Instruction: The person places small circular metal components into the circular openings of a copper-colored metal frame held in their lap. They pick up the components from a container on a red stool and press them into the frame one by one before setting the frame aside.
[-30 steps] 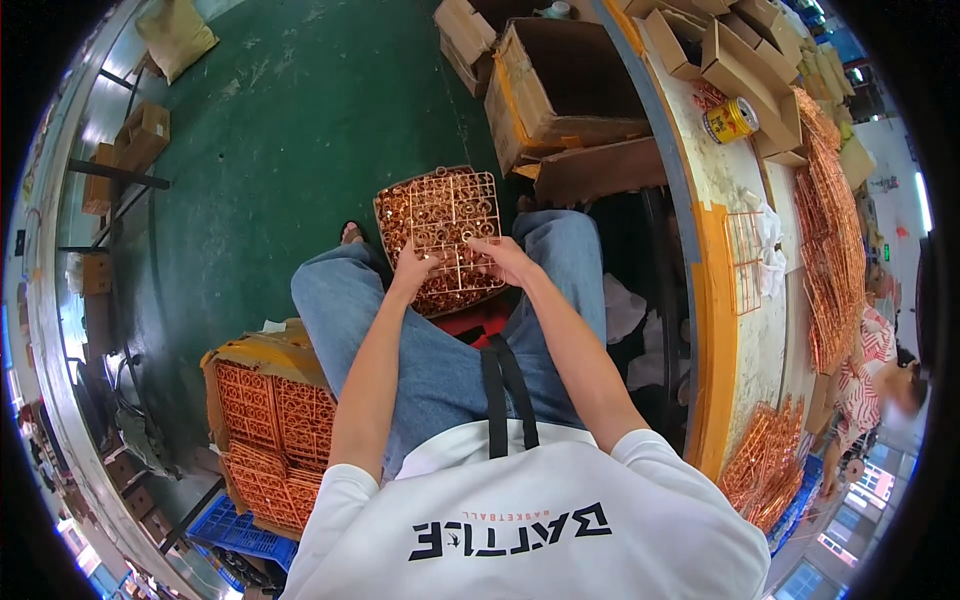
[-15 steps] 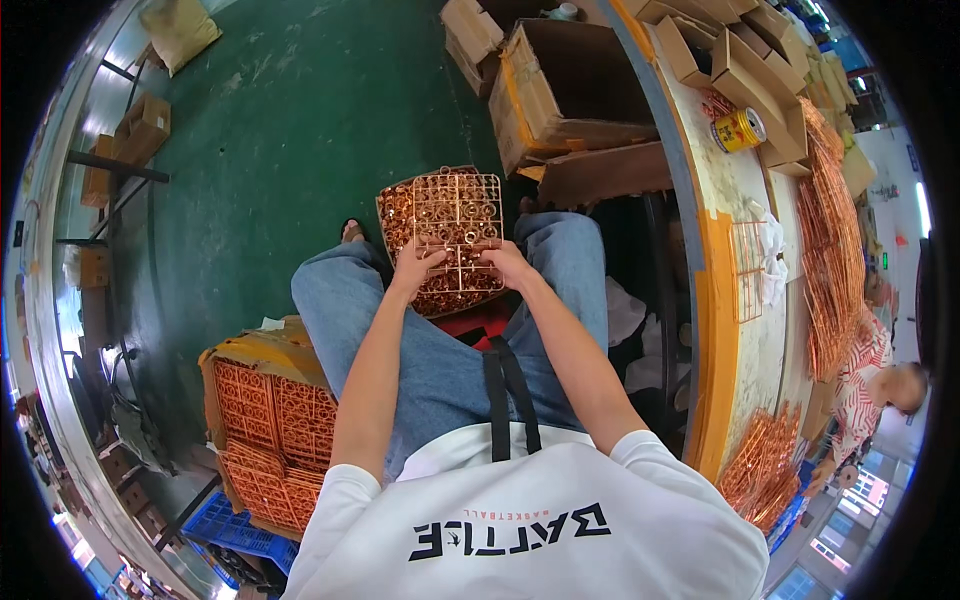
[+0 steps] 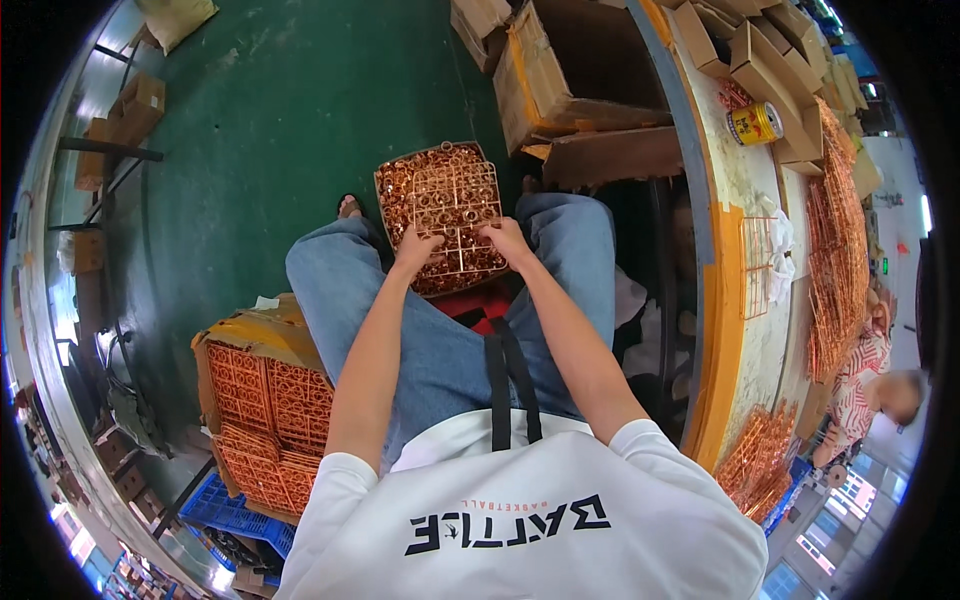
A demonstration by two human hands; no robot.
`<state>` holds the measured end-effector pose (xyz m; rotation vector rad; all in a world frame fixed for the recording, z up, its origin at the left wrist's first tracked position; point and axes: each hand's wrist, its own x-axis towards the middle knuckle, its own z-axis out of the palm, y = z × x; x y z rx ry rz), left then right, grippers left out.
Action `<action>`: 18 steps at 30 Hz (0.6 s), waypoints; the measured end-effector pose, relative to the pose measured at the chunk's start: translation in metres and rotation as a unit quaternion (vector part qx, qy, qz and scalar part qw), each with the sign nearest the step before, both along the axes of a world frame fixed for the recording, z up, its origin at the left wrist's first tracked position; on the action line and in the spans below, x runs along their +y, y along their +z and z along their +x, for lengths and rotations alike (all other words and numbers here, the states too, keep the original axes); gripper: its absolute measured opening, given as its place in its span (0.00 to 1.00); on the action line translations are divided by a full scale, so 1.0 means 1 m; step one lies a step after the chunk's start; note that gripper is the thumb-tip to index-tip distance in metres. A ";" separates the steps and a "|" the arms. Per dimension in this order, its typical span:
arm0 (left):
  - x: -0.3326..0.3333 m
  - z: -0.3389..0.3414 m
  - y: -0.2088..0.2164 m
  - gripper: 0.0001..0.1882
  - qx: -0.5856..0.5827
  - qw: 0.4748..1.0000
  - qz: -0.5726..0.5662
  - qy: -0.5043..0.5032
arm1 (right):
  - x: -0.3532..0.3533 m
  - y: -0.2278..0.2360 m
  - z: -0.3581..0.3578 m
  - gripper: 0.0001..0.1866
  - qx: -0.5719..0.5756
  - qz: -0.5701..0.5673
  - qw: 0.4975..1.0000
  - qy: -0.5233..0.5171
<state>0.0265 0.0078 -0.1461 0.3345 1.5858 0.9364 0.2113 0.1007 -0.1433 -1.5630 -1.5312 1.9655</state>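
Note:
A copper-coloured wire grid frame [image 3: 459, 236] with small rings in some of its cells is held between my two hands. My left hand [image 3: 417, 250] pinches its near left side, and my right hand [image 3: 507, 242] grips the near right side. Directly beneath the frame is an open cardboard box [image 3: 377, 190] full of loose copper-coloured rings [image 3: 398, 180], between my knees. Whether the frame touches the rings I cannot tell.
At my left, a carton [image 3: 203, 385] holds stacked copper grids, above a blue crate [image 3: 235, 520]. Large cardboard boxes [image 3: 525, 85] stand ahead on the right. The right-hand workbench [image 3: 728, 330] carries a yellow can [image 3: 754, 124] and copper wire bundles [image 3: 835, 250]. A person [image 3: 865, 385] is beyond it.
The far edge of the grid frame, level with the box's far rim before, now lies inside it. Both hands keep their grip. The whole view has shifted slightly.

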 end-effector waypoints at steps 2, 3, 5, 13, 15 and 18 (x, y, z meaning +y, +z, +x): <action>0.001 0.006 0.007 0.21 -0.010 0.999 -0.024 -0.020 | -0.004 -0.009 0.008 0.09 0.037 -0.026 0.998 -0.038; 0.005 0.014 0.012 0.20 -0.032 0.999 0.005 -0.027 | -0.003 -0.024 0.020 0.09 0.026 -0.037 0.997 -0.054; 0.002 0.014 0.007 0.18 -0.051 0.998 0.009 -0.032 | -0.008 -0.030 0.022 0.08 0.007 -0.061 0.996 -0.066; 0.004 0.039 -0.022 0.16 -0.057 0.997 -0.050 -0.025 | -0.021 -0.071 0.047 0.06 -0.045 -0.084 0.990 -0.106; 0.003 0.045 -0.039 0.18 -0.046 0.995 -0.078 -0.042 | -0.024 -0.084 0.053 0.05 -0.072 -0.052 0.989 -0.122; -0.006 0.040 -0.066 0.26 -0.019 0.992 -0.115 -0.040 | -0.034 -0.088 0.044 0.06 -0.108 -0.007 0.989 -0.104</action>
